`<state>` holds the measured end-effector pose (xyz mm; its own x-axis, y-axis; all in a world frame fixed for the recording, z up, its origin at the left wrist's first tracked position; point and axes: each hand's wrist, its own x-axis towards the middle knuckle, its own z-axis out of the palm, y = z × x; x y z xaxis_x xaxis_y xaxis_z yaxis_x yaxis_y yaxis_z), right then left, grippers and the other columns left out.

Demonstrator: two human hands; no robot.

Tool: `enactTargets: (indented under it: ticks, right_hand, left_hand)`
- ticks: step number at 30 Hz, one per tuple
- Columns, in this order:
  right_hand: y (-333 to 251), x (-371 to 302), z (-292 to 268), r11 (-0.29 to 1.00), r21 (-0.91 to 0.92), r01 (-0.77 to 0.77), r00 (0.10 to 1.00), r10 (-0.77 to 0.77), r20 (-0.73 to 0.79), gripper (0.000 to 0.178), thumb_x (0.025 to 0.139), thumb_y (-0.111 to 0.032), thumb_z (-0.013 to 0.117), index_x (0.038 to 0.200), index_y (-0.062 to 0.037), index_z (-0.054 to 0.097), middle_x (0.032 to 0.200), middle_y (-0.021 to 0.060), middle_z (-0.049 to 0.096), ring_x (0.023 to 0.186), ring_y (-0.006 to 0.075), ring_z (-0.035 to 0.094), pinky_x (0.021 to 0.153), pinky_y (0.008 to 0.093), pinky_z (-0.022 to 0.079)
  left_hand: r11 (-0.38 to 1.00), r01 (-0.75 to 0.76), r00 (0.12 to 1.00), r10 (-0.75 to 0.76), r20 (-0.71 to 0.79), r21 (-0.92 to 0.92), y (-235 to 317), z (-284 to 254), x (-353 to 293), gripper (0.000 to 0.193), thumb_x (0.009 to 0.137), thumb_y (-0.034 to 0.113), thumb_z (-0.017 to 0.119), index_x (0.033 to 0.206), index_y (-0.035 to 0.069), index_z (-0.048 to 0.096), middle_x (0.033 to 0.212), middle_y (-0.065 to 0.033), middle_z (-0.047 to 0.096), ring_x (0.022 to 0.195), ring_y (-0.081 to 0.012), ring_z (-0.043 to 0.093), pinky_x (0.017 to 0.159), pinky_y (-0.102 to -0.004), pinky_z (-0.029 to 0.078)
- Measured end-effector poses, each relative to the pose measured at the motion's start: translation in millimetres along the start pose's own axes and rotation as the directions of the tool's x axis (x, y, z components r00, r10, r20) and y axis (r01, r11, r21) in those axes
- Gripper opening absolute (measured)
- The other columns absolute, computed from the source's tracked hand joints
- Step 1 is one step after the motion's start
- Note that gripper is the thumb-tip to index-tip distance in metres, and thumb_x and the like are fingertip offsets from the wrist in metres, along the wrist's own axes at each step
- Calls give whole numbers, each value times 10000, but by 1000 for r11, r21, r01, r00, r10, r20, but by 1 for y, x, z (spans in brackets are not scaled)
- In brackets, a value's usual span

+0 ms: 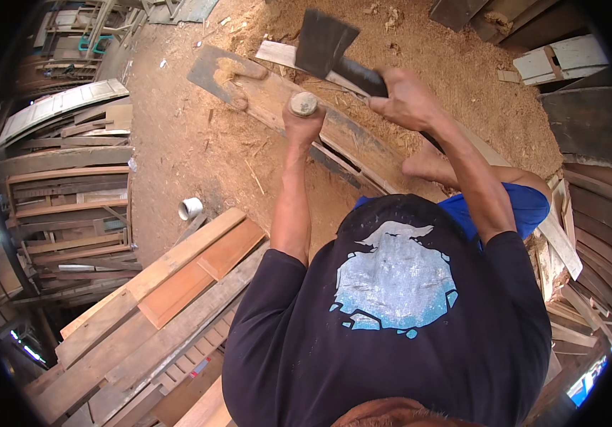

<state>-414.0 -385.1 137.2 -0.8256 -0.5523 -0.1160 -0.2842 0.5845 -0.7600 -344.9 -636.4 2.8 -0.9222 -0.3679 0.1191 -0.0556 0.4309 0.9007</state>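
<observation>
Nearest, a black T-shirt (295,341) with a pale blue-and-white print and blue shorts (530,206) are seen. At lower left, a stack of planks (99,334) is laid slantwise, its upper end reaching toward the left forearm. A short white cylinder (190,208) is set on the floor (227,167) just beyond the stack. A bare foot (423,167) is placed at the right edge of a long brown workpiece board (354,139), which is laid diagonally below both hands; a dark slot is shown along it. The left grip (304,128) is closed around an upright wooden handle (304,104) above the board; its lower end is hidden. By the right grip (407,105), wrapped shut, a dark broad-headed striking tool (326,44) is held raised, apart from the handle. Room for movement is given by the sawdust-strewn floor on both sides, bounded at left by stacked timber (71,171) and at far right by leaning boards (583,117).
</observation>
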Motion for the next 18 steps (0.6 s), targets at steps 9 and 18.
enactTargets:
  ticks: [9,18]
  right_hand:
    - [-49,9,17,896,259,359,885,-239,-400,295,829,-233,758,1006,-23,651,735,174,667,658,265,655,636,405,525]
    - [-23,-13,12,977,185,106,994,-98,-52,453,761,-198,752,1159,0,665,792,200,695,769,319,697,724,427,541]
  left_hand:
    - [985,109,994,-109,8,-130,13,-14,-17,161,782,77,763,844,43,618,719,-5,642,677,-90,606,614,-271,495]
    - [994,-100,995,100,4,-42,3,-13,-48,230,776,75,770,856,58,555,729,-4,573,690,-93,526,623,-280,467]
